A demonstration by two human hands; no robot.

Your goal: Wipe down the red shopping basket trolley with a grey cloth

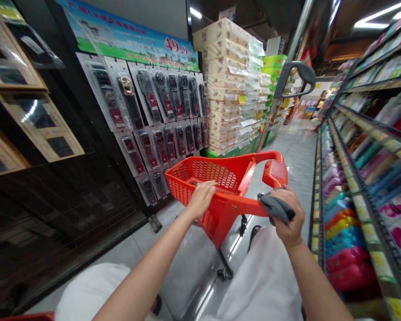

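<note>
A red plastic shopping cart (220, 218) stands in front of me on the floor, with a perforated basket and a looped push handle. My left hand (202, 198) grips the basket's near rim, its fingers lying over the edge. Closed around a dark grey cloth (276, 206), my right hand (292, 211) is at the near corner of the cart handle. Its palm hides part of the cloth, and whether its fingers also hold the handle is hard to see.
Packaged belts (149, 93) hang on a dark wall to the left. Beyond the cart rises a stack of cream boxes (225, 84), beside a slanted metal pole (296, 33). Shelves of colourful goods (350, 223) line the right side. Grey floor tiles (296, 140) run down the aisle.
</note>
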